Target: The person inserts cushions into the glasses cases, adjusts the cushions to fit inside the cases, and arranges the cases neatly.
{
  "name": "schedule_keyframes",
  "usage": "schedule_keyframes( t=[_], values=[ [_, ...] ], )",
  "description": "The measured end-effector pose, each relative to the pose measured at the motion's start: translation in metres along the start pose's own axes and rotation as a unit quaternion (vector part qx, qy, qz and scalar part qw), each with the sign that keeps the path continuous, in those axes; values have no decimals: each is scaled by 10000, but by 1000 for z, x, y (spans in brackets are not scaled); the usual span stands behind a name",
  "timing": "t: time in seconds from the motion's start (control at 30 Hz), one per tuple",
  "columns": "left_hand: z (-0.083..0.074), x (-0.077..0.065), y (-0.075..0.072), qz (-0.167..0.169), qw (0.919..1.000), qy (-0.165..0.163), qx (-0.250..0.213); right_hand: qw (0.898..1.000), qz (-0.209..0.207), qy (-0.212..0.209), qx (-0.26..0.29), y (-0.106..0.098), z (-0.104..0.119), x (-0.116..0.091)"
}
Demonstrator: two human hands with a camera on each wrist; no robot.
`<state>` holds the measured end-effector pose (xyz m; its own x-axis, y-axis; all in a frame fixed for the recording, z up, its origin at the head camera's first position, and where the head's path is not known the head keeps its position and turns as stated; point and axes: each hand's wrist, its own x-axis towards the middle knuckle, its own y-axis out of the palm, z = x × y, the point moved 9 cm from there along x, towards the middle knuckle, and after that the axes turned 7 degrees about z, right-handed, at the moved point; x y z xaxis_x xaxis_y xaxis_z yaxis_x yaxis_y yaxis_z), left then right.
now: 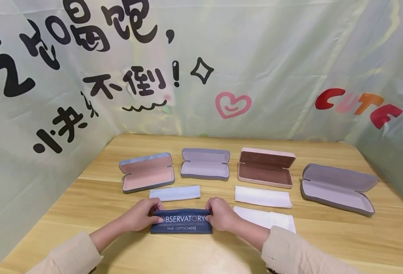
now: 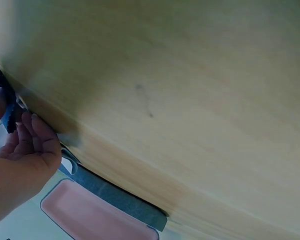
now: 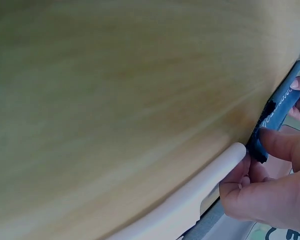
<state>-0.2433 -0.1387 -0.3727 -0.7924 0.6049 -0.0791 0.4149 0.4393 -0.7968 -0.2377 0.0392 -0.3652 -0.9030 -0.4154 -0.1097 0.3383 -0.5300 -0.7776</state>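
Observation:
A folded navy cleaning cloth [image 1: 182, 224] with white "OBSERVATORY THE OPTICIANS" lettering is stretched flat low in the middle of the head view. My left hand [image 1: 141, 216] pinches its left end, thumb on the front. At the opposite end, my right hand [image 1: 221, 215] pinches the cloth between thumb and fingers. The right wrist view shows both hands on the navy cloth [image 3: 280, 116], thumbs over its printed side. Only a dark edge of it appears in the left wrist view. Just behind the cloth lies a folded light-blue cloth [image 1: 175, 193].
Several open glasses cases stand along the back: a blue one with pink lining [image 1: 148, 179], a lilac one [image 1: 205, 169], a pink one with brown lining [image 1: 265, 175] and a grey-purple one [image 1: 338, 192]. Two white folded cloths, one farther back [image 1: 263, 196], one nearer [image 1: 276, 220], lie at right.

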Motion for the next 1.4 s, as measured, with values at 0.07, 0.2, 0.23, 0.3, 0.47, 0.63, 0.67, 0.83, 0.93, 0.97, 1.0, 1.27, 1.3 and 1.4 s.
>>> schedule_keyframes(
  t=[0.07,0.2,0.23,0.3,0.47,0.63,0.67,0.83,0.93,0.97,1.0,1.27,1.3,1.4],
  values=[
    [0,0,1,41,10000,-40,11,10000,-19,5,-3,0,0,0],
    [1,1,2,150,9998,-112,52,10000,-31,43,53,1,-1,0],
    [1,1,2,171,9998,-128,44,10000,-28,46,77,1,-1,0],
    [1,1,2,191,9997,-121,39,9999,-11,47,133,2,-1,0],
    [-2,1,0,193,9998,-88,-5,9999,74,43,142,2,1,-1],
    [-2,0,1,244,9996,-135,-67,9997,203,131,96,2,0,-4],
    [-2,0,1,255,9995,-132,-93,9996,232,149,99,1,-1,-4],
    [2,-2,0,249,9985,-248,-429,9991,343,123,232,-2,-5,-5],
    [6,-4,-3,92,9961,-402,-774,9974,418,61,587,-4,-5,-4],
    [7,-5,-4,20,9944,-450,-954,9957,456,58,802,-4,-6,-3],
    [9,-5,-5,-45,9923,-504,-1134,9934,499,87,1026,-4,-6,-2],
    [33,-7,-8,-892,9548,-1473,-2423,9723,314,491,2265,-6,-14,6],
    [36,-8,-10,-1106,9469,-1615,-2551,9714,191,529,2307,-9,-14,8],
    [41,-11,-18,-1742,9249,-1804,-2856,9678,-92,650,2431,-14,-14,14]
  ],
)
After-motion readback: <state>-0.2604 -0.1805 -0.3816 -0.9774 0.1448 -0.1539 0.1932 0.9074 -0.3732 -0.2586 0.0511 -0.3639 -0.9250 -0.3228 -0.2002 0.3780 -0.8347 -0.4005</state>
